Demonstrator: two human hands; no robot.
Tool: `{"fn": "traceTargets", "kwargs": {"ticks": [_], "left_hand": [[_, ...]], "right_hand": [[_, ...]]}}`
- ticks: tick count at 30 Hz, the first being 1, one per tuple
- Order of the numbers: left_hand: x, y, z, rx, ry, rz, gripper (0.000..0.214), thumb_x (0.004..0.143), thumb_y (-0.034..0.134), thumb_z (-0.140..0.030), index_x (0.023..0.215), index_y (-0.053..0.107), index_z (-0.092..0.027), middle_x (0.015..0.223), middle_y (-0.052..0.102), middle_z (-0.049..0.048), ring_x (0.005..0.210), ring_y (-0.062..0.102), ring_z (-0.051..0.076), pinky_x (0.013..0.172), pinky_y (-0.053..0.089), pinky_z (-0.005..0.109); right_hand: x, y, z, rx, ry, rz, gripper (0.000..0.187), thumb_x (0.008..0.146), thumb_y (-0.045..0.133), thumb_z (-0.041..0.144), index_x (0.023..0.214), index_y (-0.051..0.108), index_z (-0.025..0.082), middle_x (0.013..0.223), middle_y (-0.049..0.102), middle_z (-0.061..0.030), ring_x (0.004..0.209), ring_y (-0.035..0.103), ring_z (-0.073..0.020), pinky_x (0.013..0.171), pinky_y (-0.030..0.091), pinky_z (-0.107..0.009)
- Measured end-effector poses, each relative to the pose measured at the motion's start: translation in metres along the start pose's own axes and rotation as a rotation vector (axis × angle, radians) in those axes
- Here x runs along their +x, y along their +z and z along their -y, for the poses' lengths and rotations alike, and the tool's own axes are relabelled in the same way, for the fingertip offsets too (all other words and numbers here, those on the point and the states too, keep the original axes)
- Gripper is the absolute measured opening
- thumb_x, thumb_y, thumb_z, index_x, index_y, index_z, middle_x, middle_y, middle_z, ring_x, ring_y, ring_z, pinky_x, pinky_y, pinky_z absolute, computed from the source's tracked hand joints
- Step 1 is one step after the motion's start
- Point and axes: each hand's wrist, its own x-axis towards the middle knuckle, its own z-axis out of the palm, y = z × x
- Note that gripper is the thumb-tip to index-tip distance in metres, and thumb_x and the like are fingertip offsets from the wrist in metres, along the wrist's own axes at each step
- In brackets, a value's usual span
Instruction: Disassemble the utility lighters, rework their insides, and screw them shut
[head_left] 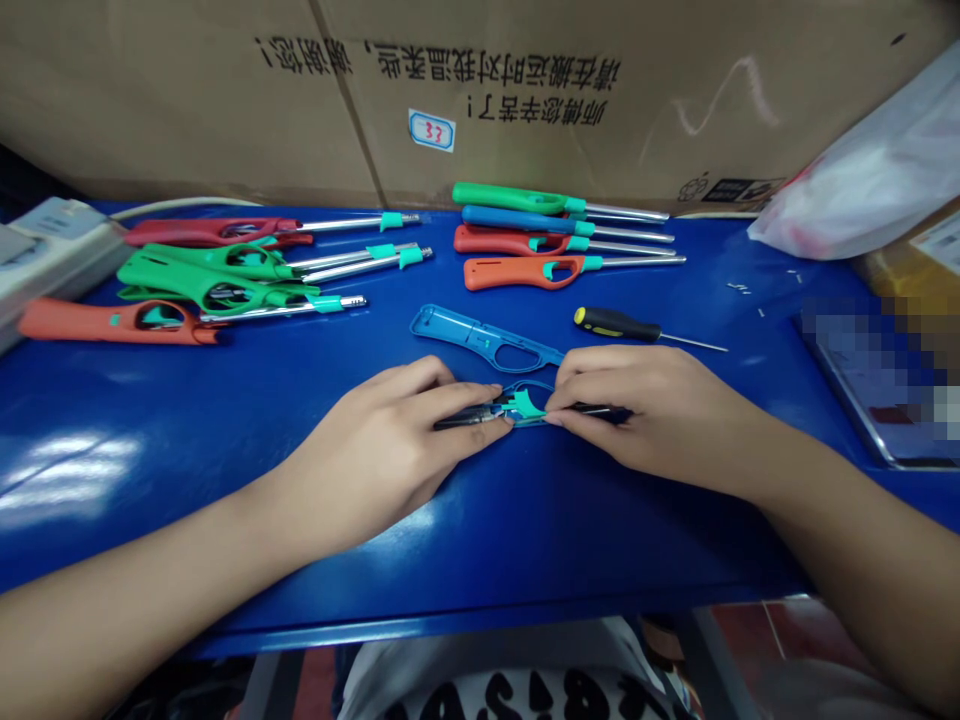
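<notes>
Both hands work on an opened blue lighter (pixel 540 388) of the long-nosed kind, lying on the blue table. My left hand (pixel 397 440) closes round its handle end, thumb and fingers on the inner parts. At the other end, my right hand (pixel 637 410) pinches the lighter near its teal trigger (pixel 525 403); a dark rod shows beneath that palm. Just beyond lies the loose blue half-shell (pixel 480 335), hollow side up, its narrow end by my right knuckles. Much of the lighter's handle is hidden under my left fingers.
Opened lighters (pixel 217 280) lie at the left, assembled ones (pixel 525 240) at the back. A black-and-yellow screwdriver (pixel 619 323) rests beyond my right hand. Tiny metal pieces (pixel 739 288) and a tablet-like device (pixel 855 370) are at right. A cardboard box (pixel 480 150) stands behind.
</notes>
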Motion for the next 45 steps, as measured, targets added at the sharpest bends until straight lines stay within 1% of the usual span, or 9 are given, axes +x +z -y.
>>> {"fn": "traceTargets", "kwargs": {"ticks": [4, 19, 21, 25, 30, 34, 37, 41, 45], "left_hand": [[0.0, 0.001, 0.0, -0.006, -0.005, -0.004, 0.032, 0.102, 0.055, -0.018, 0.129, 0.072, -0.021, 0.133, 0.072, 0.01, 0.101, 0.065, 0.024, 0.084, 0.059, 0.039], [0.001, 0.001, 0.001, 0.017, 0.015, -0.011, 0.03, 0.103, 0.054, -0.019, 0.126, 0.074, -0.019, 0.132, 0.073, 0.0097, 0.098, 0.066, 0.025, 0.081, 0.062, 0.041], [0.0, 0.001, 0.001, 0.01, 0.014, -0.014, 0.031, 0.103, 0.055, -0.019, 0.128, 0.073, -0.019, 0.132, 0.073, 0.0096, 0.101, 0.067, 0.026, 0.083, 0.062, 0.042], [0.0, 0.001, 0.002, -0.122, -0.052, -0.092, 0.028, 0.101, 0.062, -0.021, 0.127, 0.073, -0.019, 0.129, 0.075, 0.0082, 0.108, 0.069, 0.024, 0.094, 0.06, 0.04], [0.003, -0.007, 0.017, -0.175, -0.175, -0.243, 0.026, 0.101, 0.06, -0.019, 0.123, 0.074, -0.017, 0.119, 0.077, 0.0096, 0.107, 0.07, 0.022, 0.098, 0.057, 0.038], [0.001, -0.007, 0.042, -0.065, -0.268, -0.189, 0.032, 0.102, 0.056, -0.026, 0.128, 0.072, -0.018, 0.129, 0.074, 0.0116, 0.12, 0.066, 0.029, 0.106, 0.053, 0.049], [0.0, -0.003, 0.055, -0.04, -0.277, -0.11, 0.039, 0.102, 0.055, -0.029, 0.137, 0.067, -0.016, 0.143, 0.065, 0.0154, 0.13, 0.062, 0.032, 0.111, 0.049, 0.054], [0.001, -0.001, 0.059, -0.054, -0.241, -0.148, 0.035, 0.101, 0.058, -0.025, 0.132, 0.069, -0.013, 0.125, 0.074, 0.0143, 0.115, 0.07, 0.027, 0.103, 0.056, 0.045], [0.001, -0.009, 0.051, 0.002, -0.171, -0.243, 0.033, 0.099, 0.065, -0.023, 0.129, 0.07, -0.011, 0.119, 0.074, 0.0144, 0.108, 0.071, 0.024, 0.097, 0.058, 0.039]], "right_hand": [[0.001, -0.002, -0.002, 0.048, 0.027, 0.006, 0.019, 0.098, 0.059, 0.021, 0.091, 0.076, 0.023, 0.098, 0.075, -0.0014, 0.086, 0.068, -0.0165, 0.074, 0.047, -0.029], [0.0, -0.002, -0.007, -0.006, -0.082, 0.029, 0.022, 0.101, 0.054, 0.021, 0.091, 0.073, 0.022, 0.098, 0.074, -0.0019, 0.089, 0.069, -0.0167, 0.076, 0.049, -0.03], [0.0, -0.004, -0.009, 0.039, -0.082, -0.02, 0.02, 0.101, 0.055, 0.022, 0.092, 0.073, 0.022, 0.098, 0.074, -0.0022, 0.088, 0.069, -0.0162, 0.079, 0.05, -0.03], [0.003, -0.004, -0.017, 0.055, -0.045, -0.278, 0.017, 0.1, 0.056, 0.022, 0.103, 0.073, 0.022, 0.102, 0.072, -0.0053, 0.094, 0.069, -0.0179, 0.086, 0.052, -0.031], [0.007, 0.002, -0.03, -0.03, 0.023, -0.214, 0.023, 0.096, 0.063, 0.025, 0.117, 0.071, 0.02, 0.111, 0.071, -0.0083, 0.096, 0.068, -0.0208, 0.078, 0.051, -0.033], [0.009, 0.006, -0.036, -0.046, 0.047, -0.216, 0.018, 0.093, 0.068, 0.026, 0.108, 0.074, 0.018, 0.096, 0.073, -0.0059, 0.081, 0.066, -0.0183, 0.067, 0.047, -0.031], [0.01, 0.009, -0.037, -0.05, 0.032, -0.26, 0.018, 0.095, 0.063, 0.026, 0.104, 0.076, 0.017, 0.092, 0.074, -0.0069, 0.08, 0.068, -0.019, 0.068, 0.048, -0.031], [0.011, 0.011, -0.034, 0.031, 0.052, -0.318, 0.021, 0.096, 0.06, 0.029, 0.099, 0.078, 0.019, 0.093, 0.076, -0.0076, 0.08, 0.069, -0.0202, 0.069, 0.05, -0.032], [0.012, 0.006, -0.029, 0.315, 0.239, -0.323, 0.026, 0.091, 0.063, 0.042, 0.086, 0.076, 0.02, 0.079, 0.074, -0.0053, 0.062, 0.062, -0.0174, 0.055, 0.045, -0.03]]}}
